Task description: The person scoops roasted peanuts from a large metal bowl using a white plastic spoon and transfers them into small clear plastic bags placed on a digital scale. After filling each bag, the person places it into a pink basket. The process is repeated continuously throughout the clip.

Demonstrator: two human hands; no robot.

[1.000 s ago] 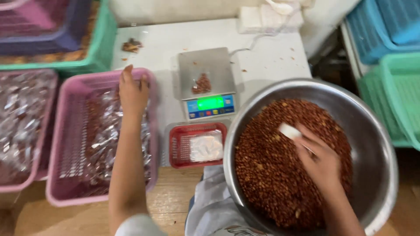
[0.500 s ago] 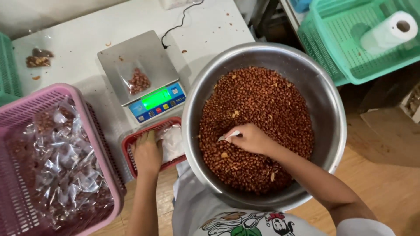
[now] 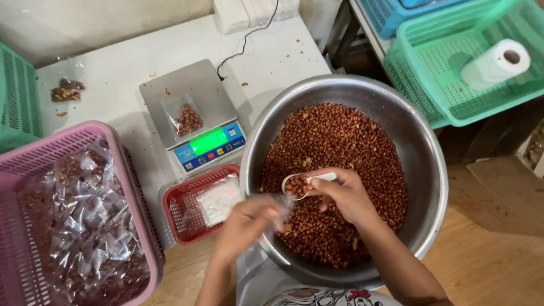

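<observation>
I am seeing the left hand (image 3: 246, 224), off the red basket (image 3: 201, 203), now pinching a clear bag (image 3: 281, 199); right hand (image 3: 345, 195) gripping the loaded scoop (image 3: 300, 184), so filling is beginning

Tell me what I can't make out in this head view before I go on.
- Left hand: motion-blurred; its grip on the clear bag is unclear.
- Pink basket: cut off by the left and bottom edges.
- Scale display: too small to read.
- Spoon: handle partly hidden by the right hand.
- Steel bowl: bottom hidden under peanuts.
</observation>
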